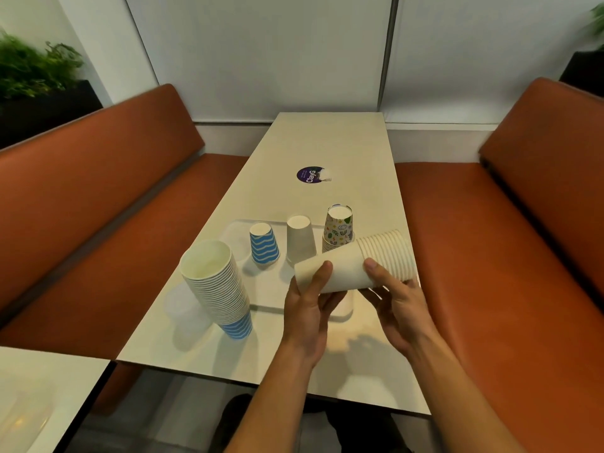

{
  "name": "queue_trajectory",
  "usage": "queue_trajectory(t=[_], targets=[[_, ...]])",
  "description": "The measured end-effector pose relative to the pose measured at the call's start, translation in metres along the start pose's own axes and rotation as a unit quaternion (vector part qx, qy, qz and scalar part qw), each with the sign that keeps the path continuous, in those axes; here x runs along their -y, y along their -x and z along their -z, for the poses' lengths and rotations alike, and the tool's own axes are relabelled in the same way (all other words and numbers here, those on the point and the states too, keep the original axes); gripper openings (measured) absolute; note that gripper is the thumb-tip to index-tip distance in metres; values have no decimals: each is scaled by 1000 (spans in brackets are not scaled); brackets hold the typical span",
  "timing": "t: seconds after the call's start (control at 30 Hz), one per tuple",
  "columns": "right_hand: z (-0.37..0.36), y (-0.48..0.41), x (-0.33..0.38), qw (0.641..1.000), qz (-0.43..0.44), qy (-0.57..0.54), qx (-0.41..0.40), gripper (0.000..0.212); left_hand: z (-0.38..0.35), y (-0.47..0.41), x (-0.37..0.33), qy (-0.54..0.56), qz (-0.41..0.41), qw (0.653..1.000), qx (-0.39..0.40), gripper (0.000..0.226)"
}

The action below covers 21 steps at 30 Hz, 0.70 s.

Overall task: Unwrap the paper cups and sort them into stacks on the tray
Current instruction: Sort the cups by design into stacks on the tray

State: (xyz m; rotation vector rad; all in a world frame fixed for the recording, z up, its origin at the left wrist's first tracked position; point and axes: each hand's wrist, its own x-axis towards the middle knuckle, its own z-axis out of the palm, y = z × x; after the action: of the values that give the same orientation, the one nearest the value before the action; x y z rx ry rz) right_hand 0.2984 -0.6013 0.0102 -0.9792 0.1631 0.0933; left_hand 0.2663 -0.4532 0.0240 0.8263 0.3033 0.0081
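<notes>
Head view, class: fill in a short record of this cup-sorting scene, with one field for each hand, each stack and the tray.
left hand: grips the base end of the plain white stack
right hand: supports the same stack near its rims
plain white stack: held sideways above the tray
tray: clear, on the table
stacks on tray: blue wavy, plain, patterned, all upside down
tall stack: upright, beside the tray
</notes>
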Motion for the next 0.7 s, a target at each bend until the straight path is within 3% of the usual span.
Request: queue_trajectory(t=[0.2, 0.37, 0.47, 0.7], targets=[[16, 1, 23, 967, 41, 251, 17, 114, 15, -10, -11, -94, -35, 995, -10, 69], [15, 4, 54, 899, 26, 418, 131, 84, 16, -14, -18, -142, -30, 989, -19, 95], [15, 0, 57, 907, -4, 396, 143, 67, 13, -15, -17, -106, -30, 994, -12, 84], [16, -1, 28, 938, 36, 332, 96, 65, -3, -18, -17, -142, -35, 989, 15, 48]])
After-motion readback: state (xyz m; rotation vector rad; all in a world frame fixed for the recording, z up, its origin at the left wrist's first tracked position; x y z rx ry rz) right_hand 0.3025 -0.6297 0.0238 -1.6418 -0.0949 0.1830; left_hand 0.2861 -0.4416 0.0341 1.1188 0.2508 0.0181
